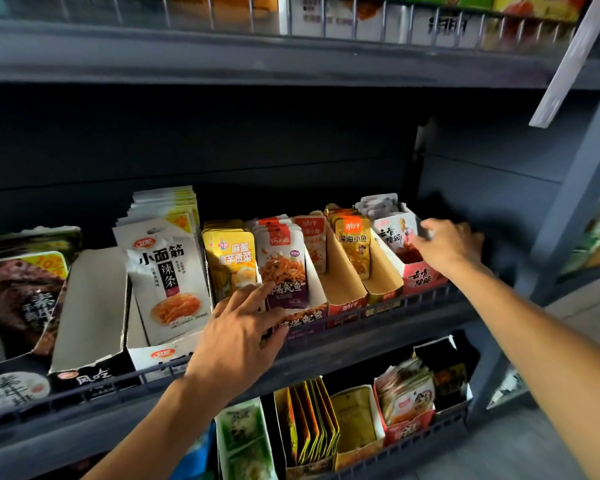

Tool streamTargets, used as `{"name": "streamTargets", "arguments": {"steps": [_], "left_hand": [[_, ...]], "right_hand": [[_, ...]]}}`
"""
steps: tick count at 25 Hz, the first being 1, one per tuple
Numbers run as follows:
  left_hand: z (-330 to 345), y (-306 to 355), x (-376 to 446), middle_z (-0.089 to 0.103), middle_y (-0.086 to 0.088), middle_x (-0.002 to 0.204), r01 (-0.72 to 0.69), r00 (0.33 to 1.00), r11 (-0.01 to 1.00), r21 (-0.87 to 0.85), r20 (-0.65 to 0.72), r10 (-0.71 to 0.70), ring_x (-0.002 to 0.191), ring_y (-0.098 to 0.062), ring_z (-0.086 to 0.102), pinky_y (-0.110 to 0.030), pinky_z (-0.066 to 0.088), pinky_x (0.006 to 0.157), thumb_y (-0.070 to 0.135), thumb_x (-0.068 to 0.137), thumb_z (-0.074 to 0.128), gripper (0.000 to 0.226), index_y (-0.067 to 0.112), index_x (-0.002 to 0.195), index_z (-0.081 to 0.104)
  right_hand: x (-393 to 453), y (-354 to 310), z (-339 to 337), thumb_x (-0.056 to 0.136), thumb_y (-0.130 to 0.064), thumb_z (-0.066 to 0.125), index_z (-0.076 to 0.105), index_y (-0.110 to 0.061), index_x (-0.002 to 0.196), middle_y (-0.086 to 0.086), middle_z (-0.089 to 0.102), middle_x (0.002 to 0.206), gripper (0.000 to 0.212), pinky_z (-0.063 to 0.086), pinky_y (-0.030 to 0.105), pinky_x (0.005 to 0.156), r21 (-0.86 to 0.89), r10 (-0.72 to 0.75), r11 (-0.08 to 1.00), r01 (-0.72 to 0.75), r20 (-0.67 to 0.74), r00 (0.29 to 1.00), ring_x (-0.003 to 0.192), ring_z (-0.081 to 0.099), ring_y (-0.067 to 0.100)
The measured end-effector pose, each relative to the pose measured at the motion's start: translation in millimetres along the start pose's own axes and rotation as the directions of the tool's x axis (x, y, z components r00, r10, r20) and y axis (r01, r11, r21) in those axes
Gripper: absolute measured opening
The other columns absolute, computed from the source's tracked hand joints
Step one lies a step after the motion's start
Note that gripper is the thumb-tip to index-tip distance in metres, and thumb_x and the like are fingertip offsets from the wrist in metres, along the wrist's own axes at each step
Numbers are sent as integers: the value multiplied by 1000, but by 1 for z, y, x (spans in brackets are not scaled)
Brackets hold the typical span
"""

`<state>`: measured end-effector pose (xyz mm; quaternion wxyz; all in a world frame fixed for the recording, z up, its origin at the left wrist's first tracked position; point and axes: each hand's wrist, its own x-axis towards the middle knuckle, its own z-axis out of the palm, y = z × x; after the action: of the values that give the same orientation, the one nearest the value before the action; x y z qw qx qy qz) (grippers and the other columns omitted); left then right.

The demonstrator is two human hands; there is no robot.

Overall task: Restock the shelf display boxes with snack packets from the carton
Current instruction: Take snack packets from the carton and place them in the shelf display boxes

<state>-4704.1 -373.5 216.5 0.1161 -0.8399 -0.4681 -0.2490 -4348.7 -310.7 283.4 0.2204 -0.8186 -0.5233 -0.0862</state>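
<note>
Grey steel makes up the shelf [326, 344], whose low wire front rail is all that stops the row of cardboard display boxes from sliding off. No carton shows in this view, so the supply of snack packets is out of sight; the packets that can be seen already stand in the boxes.

An empty dark box [90, 306] at the left gapes, its pale inner walls bare, and it looks the likeliest to buckle or tip if bumped. Beside it tall white packets [168, 278] lean forward over their box front; a nudge could spill them over the rail.

At the middle, the left hand [238, 336] lies spread and relaxed, holding nothing, its fingertips against the purple-labelled packets [284, 268] and the yellow packets [231, 258] next to them. Too firm a press there could fold the front packet or push the stack crooked.

At the far right, the right hand [447, 245] reaches to the red-and-white box [420, 268], fingers at its rim and on the packets inside; whether they pinch one I cannot tell. Tugging there risks dragging the light box sideways into the half-empty orange boxes [350, 289] beside it, or tearing its thin card wall.
</note>
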Motion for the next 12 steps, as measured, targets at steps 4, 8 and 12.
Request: {"name": "streamTargets", "arguments": {"steps": [4, 8, 12], "left_hand": [[-1, -3, -2, 49, -9, 148, -28, 998, 999, 32, 48, 26, 134, -32, 48, -49, 34, 114, 52, 90, 38, 48, 27, 115, 71], [-3, 5, -37, 13, -7, 165, 11, 999, 989, 151, 33, -16, 152, -32, 13, -51, -2, 120, 54, 91, 42, 75, 27, 157, 20], [-16, 6, -128, 5, -6, 166, 228, 973, 974, 0, -47, -228, 153, -28, 1, -50, -2, 121, 51, 92, 39, 80, 24, 159, 3]], "right_hand": [[-50, -9, 2, 96, -49, 47, 42, -16, 144, 10, 50, 144, 59, 41, 47, 103, 16, -143, 989, 147, -145, 979, 130, 45, 33], [-154, -49, 14, 89, -71, 41, 18, -21, 157, 5, 22, 163, 87, 23, 47, 120, 147, -369, 914, 377, -82, 926, 149, 23, 25], [-264, -103, 44, 80, -79, 38, 21, -19, 157, 6, 22, 164, 99, 23, 41, 120, 365, -458, 831, 420, 21, 889, 150, 22, 23]]}}
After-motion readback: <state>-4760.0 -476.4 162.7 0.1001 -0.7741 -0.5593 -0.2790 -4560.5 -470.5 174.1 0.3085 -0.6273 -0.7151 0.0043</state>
